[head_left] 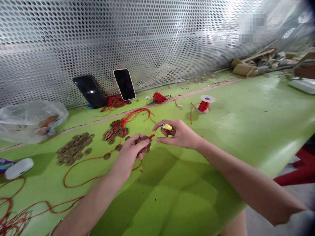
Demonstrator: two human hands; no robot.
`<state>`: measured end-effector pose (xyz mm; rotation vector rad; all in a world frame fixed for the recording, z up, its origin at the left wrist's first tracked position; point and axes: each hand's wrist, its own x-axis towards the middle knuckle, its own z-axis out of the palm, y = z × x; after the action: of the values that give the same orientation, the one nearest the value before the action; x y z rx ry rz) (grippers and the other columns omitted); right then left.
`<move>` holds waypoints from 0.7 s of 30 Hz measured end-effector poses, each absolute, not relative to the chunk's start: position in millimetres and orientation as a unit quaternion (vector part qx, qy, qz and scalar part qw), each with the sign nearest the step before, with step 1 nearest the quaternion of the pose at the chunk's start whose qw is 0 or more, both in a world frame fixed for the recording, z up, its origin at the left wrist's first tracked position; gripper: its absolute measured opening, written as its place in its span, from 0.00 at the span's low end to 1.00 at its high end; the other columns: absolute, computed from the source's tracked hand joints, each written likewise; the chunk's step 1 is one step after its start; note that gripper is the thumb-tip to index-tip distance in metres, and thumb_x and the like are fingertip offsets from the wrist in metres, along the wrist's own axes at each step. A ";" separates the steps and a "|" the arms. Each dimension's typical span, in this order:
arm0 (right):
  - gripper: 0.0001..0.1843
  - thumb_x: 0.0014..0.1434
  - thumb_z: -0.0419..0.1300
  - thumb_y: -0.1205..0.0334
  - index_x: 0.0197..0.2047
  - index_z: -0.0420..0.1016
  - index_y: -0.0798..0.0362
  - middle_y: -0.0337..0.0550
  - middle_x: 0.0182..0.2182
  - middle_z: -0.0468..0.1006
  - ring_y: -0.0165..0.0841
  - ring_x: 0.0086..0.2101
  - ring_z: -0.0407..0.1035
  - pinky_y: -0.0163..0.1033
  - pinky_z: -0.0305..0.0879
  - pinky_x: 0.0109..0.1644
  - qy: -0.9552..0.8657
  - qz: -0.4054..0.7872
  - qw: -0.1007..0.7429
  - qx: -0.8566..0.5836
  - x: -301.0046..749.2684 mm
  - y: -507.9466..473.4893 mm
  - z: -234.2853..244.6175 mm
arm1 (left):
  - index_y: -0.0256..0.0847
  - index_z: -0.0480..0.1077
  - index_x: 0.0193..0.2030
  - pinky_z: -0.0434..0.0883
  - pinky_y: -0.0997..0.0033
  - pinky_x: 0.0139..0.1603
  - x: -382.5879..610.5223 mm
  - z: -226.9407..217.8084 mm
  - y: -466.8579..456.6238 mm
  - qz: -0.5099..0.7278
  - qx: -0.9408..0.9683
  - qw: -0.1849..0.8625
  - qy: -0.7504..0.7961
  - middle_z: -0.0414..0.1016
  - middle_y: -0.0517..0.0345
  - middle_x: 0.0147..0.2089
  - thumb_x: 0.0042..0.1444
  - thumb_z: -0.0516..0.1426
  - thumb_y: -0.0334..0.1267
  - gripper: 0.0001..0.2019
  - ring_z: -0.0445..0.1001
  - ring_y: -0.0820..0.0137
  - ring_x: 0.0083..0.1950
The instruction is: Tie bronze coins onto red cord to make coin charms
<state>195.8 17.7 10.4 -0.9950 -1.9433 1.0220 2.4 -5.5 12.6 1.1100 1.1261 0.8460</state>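
My left hand (133, 149) pinches bronze coins (145, 144) strung on a red cord, the cord's end (151, 135) sticking out toward my right hand. My right hand (177, 133) is closed round a small yellow lighter (167, 126), its metal tip pointing left, a few centimetres from the cord end. The red cord (88, 159) trails left from my left hand across the green table (187, 183). A pile of loose bronze coins (73, 149) lies to the left. A second cluster of coins tied with red cord (116, 130) lies just behind my hands.
Two phones (124, 84) lean on the perforated metal wall (147, 36). A spool of red thread (204, 103) stands right of centre, a red tassel (158, 97) behind. A plastic bag (31, 119) and a white case (18, 168) sit left. Scraps (256, 64) pile up at the back right.
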 end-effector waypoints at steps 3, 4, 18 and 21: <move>0.17 0.54 0.63 0.54 0.42 0.76 0.56 0.34 0.24 0.63 0.23 0.24 0.54 0.29 0.53 0.27 -0.753 0.406 0.349 -0.382 194.0 18.3 8.5 | 0.39 0.66 0.29 0.51 0.77 0.20 3.6 10.4 -7.9 0.365 0.534 0.566 0.510 0.60 0.65 0.22 0.49 0.60 0.43 0.11 0.56 0.78 0.22; 0.16 0.54 0.63 0.54 0.41 0.76 0.57 0.35 0.24 0.64 0.23 0.23 0.54 0.29 0.53 0.27 -0.753 0.406 0.347 -0.385 193.3 18.4 8.1 | 0.39 0.67 0.30 0.52 0.77 0.21 3.9 9.7 -8.6 0.360 0.552 0.550 0.514 0.61 0.65 0.22 0.50 0.60 0.44 0.11 0.56 0.78 0.22; 0.11 0.56 0.60 0.56 0.35 0.74 0.57 0.40 0.29 0.72 0.24 0.26 0.60 0.30 0.58 0.30 -0.723 0.431 0.371 -0.392 192.4 18.1 6.1 | 0.39 0.71 0.34 0.57 0.75 0.24 4.0 6.6 -8.0 0.340 0.646 0.453 0.512 0.64 0.62 0.25 0.52 0.59 0.47 0.13 0.61 0.74 0.25; 0.12 0.55 0.61 0.55 0.34 0.74 0.57 0.40 0.28 0.73 0.25 0.26 0.61 0.30 0.59 0.31 -0.695 0.428 0.393 -0.423 190.4 20.3 4.2 | 0.38 0.71 0.34 0.58 0.74 0.24 2.6 6.0 -6.1 0.343 0.640 0.449 0.521 0.68 0.60 0.25 0.53 0.57 0.49 0.14 0.64 0.72 0.25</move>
<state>190.4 20.3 4.2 -1.0736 -1.7654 1.0872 2.6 -6.1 6.0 1.5823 1.2888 0.8495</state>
